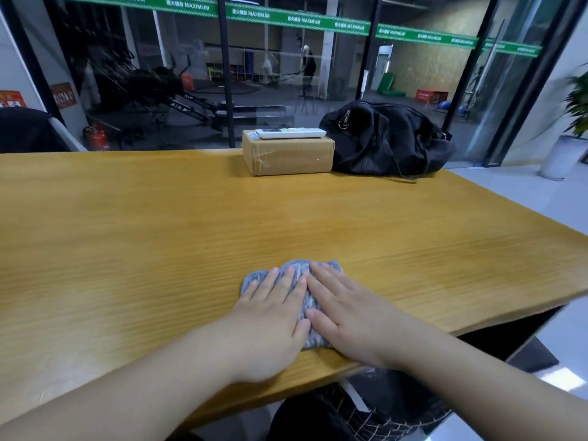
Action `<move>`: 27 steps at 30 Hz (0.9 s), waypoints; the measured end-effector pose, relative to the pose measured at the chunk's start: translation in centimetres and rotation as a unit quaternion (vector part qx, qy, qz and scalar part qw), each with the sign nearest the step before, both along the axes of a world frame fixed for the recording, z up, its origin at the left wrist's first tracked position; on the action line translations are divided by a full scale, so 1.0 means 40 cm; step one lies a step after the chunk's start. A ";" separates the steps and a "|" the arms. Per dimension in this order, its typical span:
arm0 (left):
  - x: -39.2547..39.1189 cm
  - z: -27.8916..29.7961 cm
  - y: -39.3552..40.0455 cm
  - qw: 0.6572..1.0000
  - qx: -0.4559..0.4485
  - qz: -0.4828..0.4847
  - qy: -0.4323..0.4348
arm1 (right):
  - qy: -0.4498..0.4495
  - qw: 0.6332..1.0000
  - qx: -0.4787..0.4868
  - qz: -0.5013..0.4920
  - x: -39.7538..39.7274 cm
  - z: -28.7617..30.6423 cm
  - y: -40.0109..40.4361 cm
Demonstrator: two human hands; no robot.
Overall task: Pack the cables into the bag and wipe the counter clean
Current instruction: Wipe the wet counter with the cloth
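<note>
A grey cloth (300, 272) lies on the yellow wooden counter (159, 224) near its front edge. My left hand (270, 316) and my right hand (346, 310) press flat on the cloth side by side, fingers straight and pointing away from me. Most of the cloth is hidden under my palms. A black bag (385, 140) sits at the far right of the counter, slumped and zipped as far as I can see. No cables are in view.
A taped cardboard box (288, 155) stands at the counter's far edge, touching the bag, with a white remote control (291, 133) on top. Behind is a glass wall. A mesh bin (366, 412) stands below the counter's front edge. The counter's right edge drops to the floor.
</note>
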State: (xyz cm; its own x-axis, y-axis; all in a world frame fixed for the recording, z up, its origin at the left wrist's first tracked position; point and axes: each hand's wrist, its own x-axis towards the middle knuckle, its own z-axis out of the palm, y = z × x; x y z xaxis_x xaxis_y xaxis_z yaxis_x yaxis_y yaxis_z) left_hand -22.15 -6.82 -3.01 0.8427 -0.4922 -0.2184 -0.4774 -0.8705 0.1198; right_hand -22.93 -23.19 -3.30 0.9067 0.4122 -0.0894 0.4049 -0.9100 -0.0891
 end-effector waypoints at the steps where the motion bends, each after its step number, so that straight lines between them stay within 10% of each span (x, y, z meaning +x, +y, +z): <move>1: -0.016 0.003 0.010 1.000 0.006 -0.001 0.003 | 0.000 1.000 0.000 0.006 -0.013 -0.001 0.007; 27: 0.219 0.014 -0.333 0.997 -0.024 -0.058 0.045 | 0.067 0.985 0.085 -0.137 0.160 0.016 -0.284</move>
